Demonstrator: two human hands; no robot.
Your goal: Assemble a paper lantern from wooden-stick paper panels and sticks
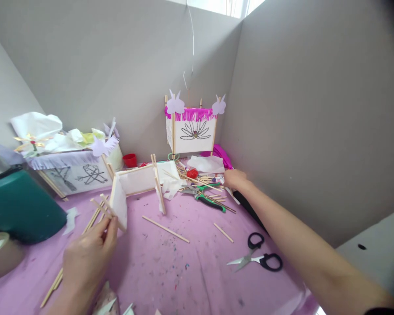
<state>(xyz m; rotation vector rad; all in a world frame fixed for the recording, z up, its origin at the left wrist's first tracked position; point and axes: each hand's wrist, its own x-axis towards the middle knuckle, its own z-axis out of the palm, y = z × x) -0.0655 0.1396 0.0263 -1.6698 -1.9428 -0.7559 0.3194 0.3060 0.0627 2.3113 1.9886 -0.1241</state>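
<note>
My left hand (91,256) is closed, thumb and fingers pinching the stick edge of a small lantern frame (136,180). The frame is made of thin wooden sticks with white paper panels and stands on the purple cloth. My right hand (235,178) reaches to the far right, beside the pile of sticks (205,178). Its fingers are curled and mostly hidden, so what they hold cannot be made out. A long black object (249,209) lies just under that forearm. Green-handled pliers (206,199) lie left of my right hand.
Open black-handled scissors (254,257) lie at the right front. Two loose sticks (166,229) rest mid-table. A decorated paper lantern (197,133) stands at the back, another paper box (75,175) at the left. A green bottle (22,205) and tape roll (3,256) sit at the left edge.
</note>
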